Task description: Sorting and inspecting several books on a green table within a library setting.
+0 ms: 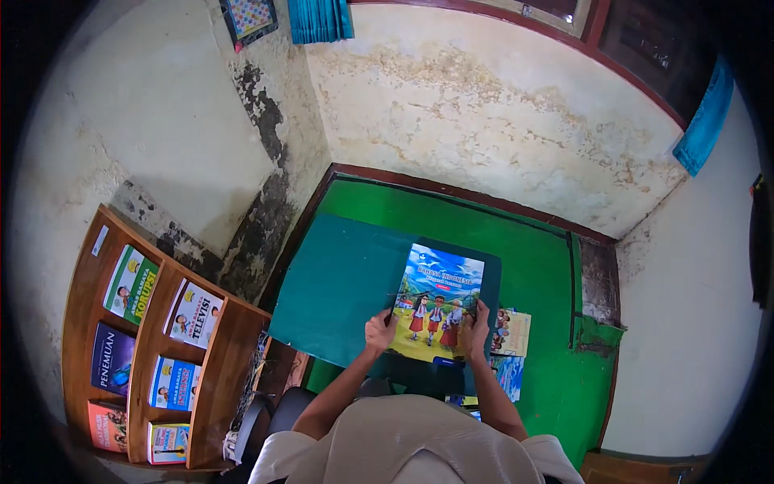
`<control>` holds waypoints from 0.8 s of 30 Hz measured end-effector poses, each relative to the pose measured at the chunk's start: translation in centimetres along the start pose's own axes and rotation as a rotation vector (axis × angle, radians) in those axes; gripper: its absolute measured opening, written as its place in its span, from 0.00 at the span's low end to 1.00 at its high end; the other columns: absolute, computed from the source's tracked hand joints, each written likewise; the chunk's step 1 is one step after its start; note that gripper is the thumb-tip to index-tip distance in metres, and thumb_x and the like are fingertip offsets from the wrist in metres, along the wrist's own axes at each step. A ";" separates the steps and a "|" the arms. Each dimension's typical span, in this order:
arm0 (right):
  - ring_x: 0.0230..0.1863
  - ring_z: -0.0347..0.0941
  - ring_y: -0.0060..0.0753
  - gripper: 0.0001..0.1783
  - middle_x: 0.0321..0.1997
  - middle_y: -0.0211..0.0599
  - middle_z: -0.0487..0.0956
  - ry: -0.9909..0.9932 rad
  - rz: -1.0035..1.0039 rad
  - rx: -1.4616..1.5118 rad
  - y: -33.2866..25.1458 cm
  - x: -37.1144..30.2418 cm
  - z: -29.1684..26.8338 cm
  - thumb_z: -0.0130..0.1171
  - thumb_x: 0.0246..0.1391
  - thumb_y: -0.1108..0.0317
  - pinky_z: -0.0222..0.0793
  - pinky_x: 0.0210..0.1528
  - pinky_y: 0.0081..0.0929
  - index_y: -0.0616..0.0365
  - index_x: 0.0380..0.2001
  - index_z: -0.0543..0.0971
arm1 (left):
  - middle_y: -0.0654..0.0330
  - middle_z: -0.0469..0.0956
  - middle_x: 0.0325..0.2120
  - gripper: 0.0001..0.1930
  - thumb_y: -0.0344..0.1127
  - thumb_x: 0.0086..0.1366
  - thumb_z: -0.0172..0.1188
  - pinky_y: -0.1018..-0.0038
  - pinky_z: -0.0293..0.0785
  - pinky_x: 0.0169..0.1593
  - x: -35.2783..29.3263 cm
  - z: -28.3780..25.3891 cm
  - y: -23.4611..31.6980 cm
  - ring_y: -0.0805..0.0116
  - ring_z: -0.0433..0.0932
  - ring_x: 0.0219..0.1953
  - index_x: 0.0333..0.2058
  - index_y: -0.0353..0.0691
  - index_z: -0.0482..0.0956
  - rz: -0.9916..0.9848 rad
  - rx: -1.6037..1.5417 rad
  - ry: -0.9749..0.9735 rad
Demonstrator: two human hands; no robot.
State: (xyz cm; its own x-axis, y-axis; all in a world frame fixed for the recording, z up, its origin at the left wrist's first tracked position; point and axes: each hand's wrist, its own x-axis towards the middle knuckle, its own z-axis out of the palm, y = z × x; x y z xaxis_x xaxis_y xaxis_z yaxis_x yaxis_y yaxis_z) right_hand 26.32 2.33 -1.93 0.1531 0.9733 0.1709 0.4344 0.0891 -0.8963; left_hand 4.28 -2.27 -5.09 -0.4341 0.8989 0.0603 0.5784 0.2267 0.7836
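A blue and green book [438, 302], its cover showing children in red and white uniforms, is held upright toward me above the dark green table [334, 286]. My left hand [380, 331] grips its left edge, fingers wrapped round behind. At the lower right edge, my right hand [476, 329] has hold of the same book. The cover faces me and the book looks closed. Beyond my right forearm, several more books [512, 332] lie lower down, partly hidden by the arm and the held book.
On the left stands a wooden display shelf [153, 270] with several books facing out. Green floor [548, 266] runs to stained walls [484, 121]. A wooden piece of furniture [645, 468] shows at the lower right. Blue curtains [320, 20] hang by the windows.
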 end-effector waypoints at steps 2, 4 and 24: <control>0.39 0.69 0.50 0.26 0.42 0.49 0.71 0.004 0.003 0.034 0.3 0.0 0.0 0.45 0.46 0.80 0.65 0.40 0.36 0.58 0.52 0.60 | 0.58 0.77 0.22 0.13 0.39 0.51 0.58 0.69 0.69 0.23 -0.3 0.3 0.6 0.59 0.73 0.19 0.36 0.42 0.76 0.018 0.074 0.013; 0.39 0.69 0.50 0.28 0.42 0.48 0.71 -0.031 0.002 -0.005 0.3 0.1 0.0 0.44 0.45 0.81 0.65 0.40 0.36 0.57 0.53 0.60 | 0.57 0.77 0.21 0.13 0.38 0.50 0.58 0.67 0.68 0.22 -0.5 0.7 1.0 0.57 0.73 0.19 0.36 0.43 0.76 -0.024 0.233 0.015; 0.36 0.70 0.43 0.33 0.43 0.43 0.71 -0.087 -0.008 0.088 -0.9 1.7 1.2 0.40 0.37 0.87 0.65 0.37 0.33 0.54 0.51 0.62 | 0.61 0.76 0.16 0.09 0.37 0.46 0.55 0.68 0.65 0.21 1.4 -1.0 1.5 0.57 0.70 0.16 0.28 0.45 0.78 -0.188 0.134 -0.060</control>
State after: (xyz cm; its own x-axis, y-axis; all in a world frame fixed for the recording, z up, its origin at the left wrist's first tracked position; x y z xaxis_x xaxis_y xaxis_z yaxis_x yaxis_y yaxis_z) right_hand 25.12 4.15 -1.33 0.0704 0.9868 0.1457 0.3554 0.1117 -0.9280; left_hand 3.83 -1.03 -3.16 -0.5033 0.8559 -0.1186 0.5794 0.4361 0.6885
